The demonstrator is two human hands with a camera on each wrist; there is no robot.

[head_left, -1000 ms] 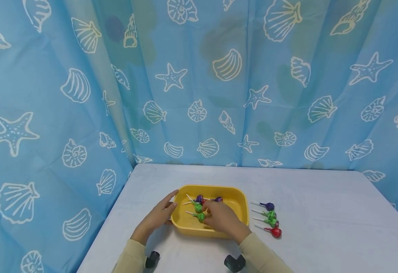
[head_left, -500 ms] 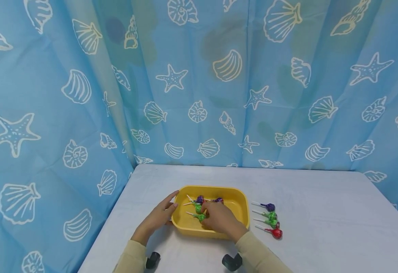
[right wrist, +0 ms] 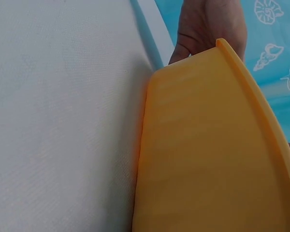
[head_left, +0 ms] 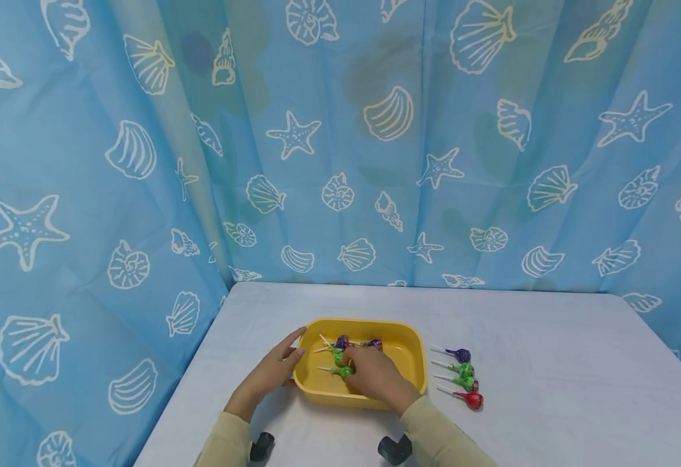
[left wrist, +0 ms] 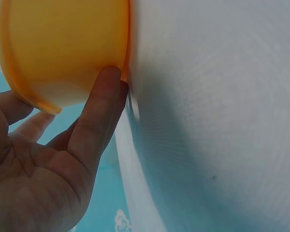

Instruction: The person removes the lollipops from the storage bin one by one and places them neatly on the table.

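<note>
A yellow plastic tray [head_left: 399, 329] on the white table holds several wrapped lollipops. My left hand [head_left: 267, 373] steadies its left end; in the left wrist view the outstretched fingers [left wrist: 94, 113] touch the outer wall and the thumb side meets the rim. My right hand [head_left: 378, 376] reaches down into the tray, fingers bent, pinching a green lollipop [head_left: 340, 371] by its candy end, its stick pointing left. Another green lollipop [head_left: 337, 355] and purple lollipops [head_left: 342, 341] lie just behind. The right wrist view shows mainly the tray's front wall [right wrist: 208, 145], hiding the right fingertips.
Right of the tray a column of lollipops lies on the table: a dark purple one [head_left: 462, 355], green ones [head_left: 464, 368] and a red one [head_left: 473, 399], sticks leftward. A blue shell-patterned curtain [head_left: 340, 143] hangs behind the table.
The right hand and wrist have shifted slightly left inside the tray. The green lollipop at its fingertips has turned, its stick now nearly level. The left hand stays against the tray.
</note>
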